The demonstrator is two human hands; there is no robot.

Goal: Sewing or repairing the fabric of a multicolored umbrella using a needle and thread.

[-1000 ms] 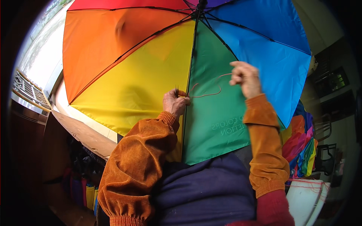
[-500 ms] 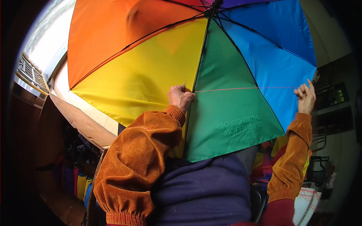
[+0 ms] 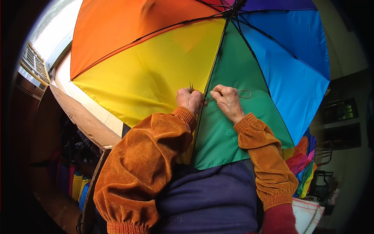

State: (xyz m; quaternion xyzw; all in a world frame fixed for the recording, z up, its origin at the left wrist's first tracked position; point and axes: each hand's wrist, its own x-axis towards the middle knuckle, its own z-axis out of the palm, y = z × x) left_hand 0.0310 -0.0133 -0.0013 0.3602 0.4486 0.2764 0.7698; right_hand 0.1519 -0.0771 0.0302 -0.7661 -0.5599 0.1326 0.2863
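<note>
Below the hub (image 3: 238, 4) of the umbrella (image 3: 218, 150), part-way down to its lower edge, I have one thin brownish thread (image 3: 250, 94) in my remote view, beside the rib (image 3: 216, 59) between the yellow panel (image 3: 167, 74) and the green panel (image 3: 235, 66). I judge that everything hangs on that rib: its long axis runs from the hub down and slightly left to the lower edge. My left hand (image 3: 189, 98) is against it on the yellow side, so it is nearer; my right hand (image 3: 227, 102) is just beside it on the green. The left is clenched, a dark pointed tool (image 3: 191, 88) standing up from it (snips or a needle, I cannot tell which). The right has thumb and fingers pinched together, seemingly on the thread, whose loop bows out to its right. I count one umbrella, one thread, one tool, two hands, one yellow panel, one green and two blue panels (image 3: 298, 85); panels along the top are cut off, so I leave their number open.
</note>
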